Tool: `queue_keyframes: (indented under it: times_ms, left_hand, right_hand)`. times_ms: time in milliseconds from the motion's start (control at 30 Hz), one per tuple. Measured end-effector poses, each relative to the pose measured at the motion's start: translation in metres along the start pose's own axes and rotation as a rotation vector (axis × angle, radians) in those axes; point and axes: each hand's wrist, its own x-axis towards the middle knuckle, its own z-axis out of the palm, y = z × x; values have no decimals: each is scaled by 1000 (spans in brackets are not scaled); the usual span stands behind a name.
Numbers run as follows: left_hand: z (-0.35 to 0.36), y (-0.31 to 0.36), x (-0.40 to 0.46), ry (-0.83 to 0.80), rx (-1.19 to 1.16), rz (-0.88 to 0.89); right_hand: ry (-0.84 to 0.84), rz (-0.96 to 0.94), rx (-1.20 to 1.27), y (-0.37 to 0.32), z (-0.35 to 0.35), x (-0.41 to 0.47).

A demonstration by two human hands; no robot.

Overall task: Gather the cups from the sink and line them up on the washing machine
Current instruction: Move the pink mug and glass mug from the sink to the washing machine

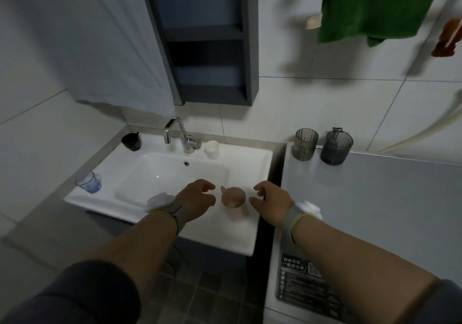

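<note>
A pink cup stands on the right rim of the white sink. My left hand is just left of it and my right hand just right of it, both with fingers spread and holding nothing. On the sink rim also stand a black cup at the back left, a white cup beside the tap, and a clear blue cup at the front left. Two cups stand side by side at the back of the grey washing machine: a smoky ribbed one and a dark blue one.
A chrome tap rises at the back of the sink. A dark open shelf unit hangs on the wall above. A green towel hangs at the upper right. A label is stuck on the washing machine's near part.
</note>
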Motion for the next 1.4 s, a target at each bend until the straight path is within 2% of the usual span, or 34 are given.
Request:
queue_keyframes:
  times_ms: [200, 367, 533, 633, 800, 967, 1167, 1400]
  left_hand:
    - [-14, -19, 24, -80, 47, 38]
    - [-20, -45, 48, -206, -2, 77]
    - [-8, -57, 66, -292, -148, -9]
    - [5, -61, 73, -344, -111, -58]
    - [25, -51, 84, -338, 89, -77]
    - [37, -43, 89, -405, 5, -158]
    - [49, -34, 104, -383, 1, -208]
    - [45, -40, 115, -380, 58, -232]
  right_hand:
    - [-19, 94, -79, -26, 17, 7]
    - [-17, 194, -116, -35, 42, 13]
    - [-47, 242, -116, -31, 50, 18]
    - [-65, 255, -94, -28, 53, 24]
    - [-140, 312, -5, -9, 59, 49]
    - [-231, 384, 57, 6, 67, 71]
    - [-351, 373, 82, 8, 87, 95]
    - [-359, 404, 140, -15, 110, 105]
